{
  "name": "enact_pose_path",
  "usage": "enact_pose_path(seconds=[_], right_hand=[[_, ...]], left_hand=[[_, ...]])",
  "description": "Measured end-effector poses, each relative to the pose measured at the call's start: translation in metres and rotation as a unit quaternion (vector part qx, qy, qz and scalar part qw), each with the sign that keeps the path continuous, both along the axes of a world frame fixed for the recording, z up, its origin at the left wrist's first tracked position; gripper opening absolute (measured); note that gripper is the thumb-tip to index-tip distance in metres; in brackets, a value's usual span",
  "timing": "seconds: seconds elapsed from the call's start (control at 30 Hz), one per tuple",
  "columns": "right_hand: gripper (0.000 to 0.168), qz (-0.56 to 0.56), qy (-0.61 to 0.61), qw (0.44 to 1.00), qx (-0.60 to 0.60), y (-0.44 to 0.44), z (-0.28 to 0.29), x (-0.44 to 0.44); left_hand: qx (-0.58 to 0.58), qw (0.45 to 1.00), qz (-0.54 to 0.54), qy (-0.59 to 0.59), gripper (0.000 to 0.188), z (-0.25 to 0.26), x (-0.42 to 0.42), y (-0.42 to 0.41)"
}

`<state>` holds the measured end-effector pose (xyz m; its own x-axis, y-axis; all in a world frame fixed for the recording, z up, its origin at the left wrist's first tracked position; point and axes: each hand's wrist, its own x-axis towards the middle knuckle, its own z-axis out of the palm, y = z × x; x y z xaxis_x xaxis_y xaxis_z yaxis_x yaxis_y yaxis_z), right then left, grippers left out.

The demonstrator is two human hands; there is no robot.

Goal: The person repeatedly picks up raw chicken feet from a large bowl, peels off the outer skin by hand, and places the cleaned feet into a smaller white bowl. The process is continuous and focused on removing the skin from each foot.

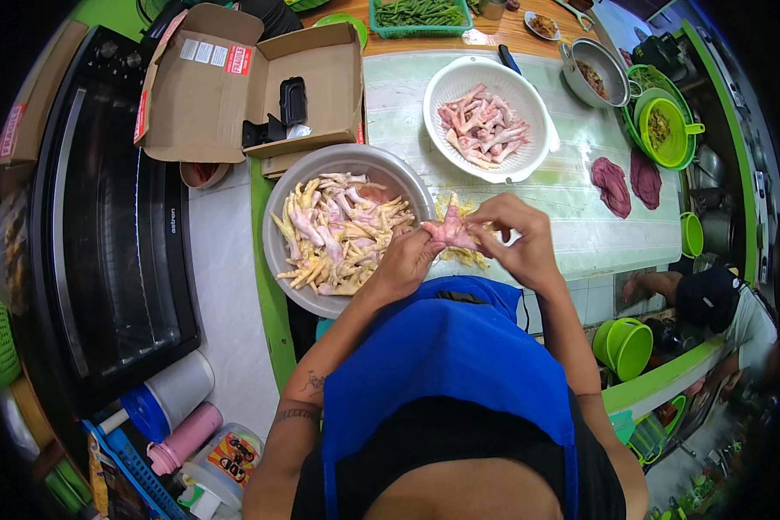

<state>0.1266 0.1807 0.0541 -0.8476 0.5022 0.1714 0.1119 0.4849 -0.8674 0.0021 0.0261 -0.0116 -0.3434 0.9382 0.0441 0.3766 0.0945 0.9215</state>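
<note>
Between my two hands is a pinkish chicken foot (454, 229). My left hand (404, 260) grips one end of it, close to the rim of a grey basin (274, 260). Thumb and fingers of my right hand (517, 237) pinch its other side. Yellow peeled skin scraps (465, 258) lie on the table under the foot. Many yellowish chicken feet (331, 227) fill the basin at the left, some of them behind my left hand. Farther off, a white colander (432, 110) holds paler, pink chicken feet (484, 127).
An open cardboard box (201, 104) sits behind the basin, beside a black oven (120, 221). At the right are two dark red cloths (611, 187), a metal pot (595, 71) and a lime-green strainer (673, 133). A knife handle (508, 58) shows behind the colander. Another person (708, 296) is at the far right.
</note>
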Motion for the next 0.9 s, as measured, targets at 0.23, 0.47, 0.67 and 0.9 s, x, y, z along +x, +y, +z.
enact_pose_path(seconds=[0.23,0.47,0.67,0.9], right_hand=[[0.018,0.082,0.052,0.986,0.135,-0.004,-0.003,-0.004],[0.011,0.086,0.027,0.988,0.129,-0.006,-0.007,-0.01],[0.01,0.055,0.024,0.996,0.068,-0.008,-0.018,-0.015],[0.009,-0.036,-0.008,0.999,0.017,-0.004,-0.037,-0.015]], left_hand=[[0.014,0.997,-0.023,-0.071,0.026,0.01,-0.002,0.0],[0.007,0.999,-0.026,-0.032,0.027,0.0,0.0,-0.003],[0.032,0.999,-0.009,-0.013,0.023,-0.014,-0.002,-0.001],[0.009,0.999,-0.019,0.045,0.026,-0.006,-0.006,-0.005]])
